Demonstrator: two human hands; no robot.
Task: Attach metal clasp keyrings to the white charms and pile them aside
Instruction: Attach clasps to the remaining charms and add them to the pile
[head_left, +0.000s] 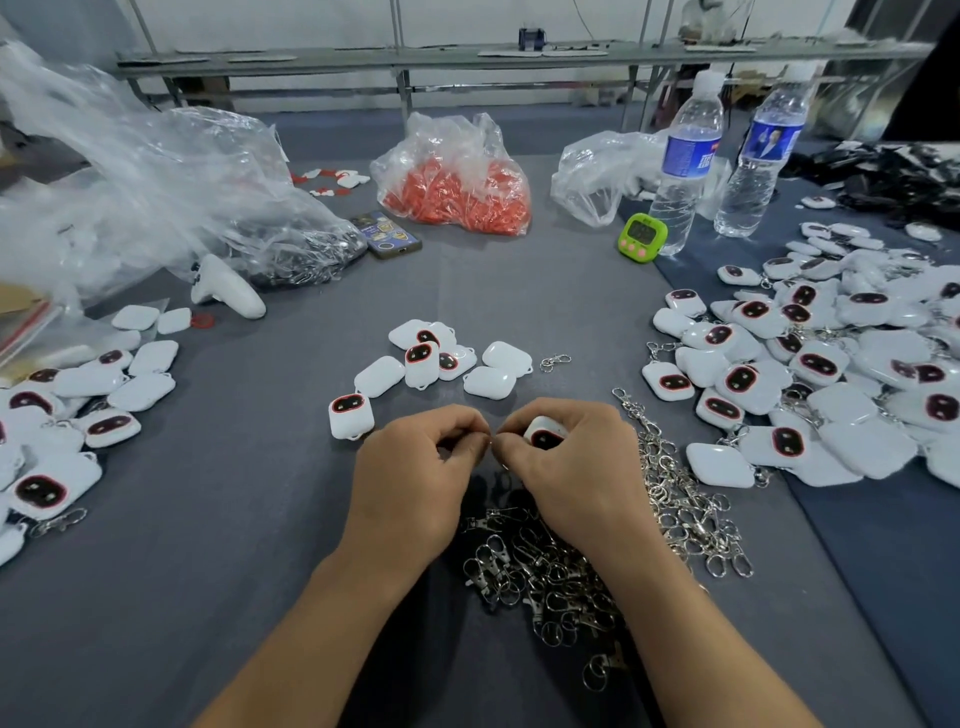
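My right hand (566, 467) is curled around one white charm (543, 434), its dark face turned toward me, held just above the near middle of the worktop (208, 571). My left hand (415, 457) is pinched narrow, fingertips meeting the right's. Between them I see only a tiny glint, which I take to be the keyring (490, 442) going onto the charm's loop.

The charm looks like a light, hard, glossy shell, so it is probably slippery. I judge it is best gripped across its flat sides, leaving the small corner loop free. The ring should be stiff and springy, wanting a firm nail-edge pinch.

The heap of metal clasps (561, 571) lies right beneath my wrists and trails off to the right, easy to snag or scatter. Unfitted charms (441, 358) sit just beyond my hands, with one lone charm (350, 415) to the left and a loose clasp (555, 361) to their right. The finished pile (831, 364) crowds the right side, and another pile (78, 415) fills the left edge. Bare cloth lies near left, and there is a lane far of centre before the green timer (642, 236).
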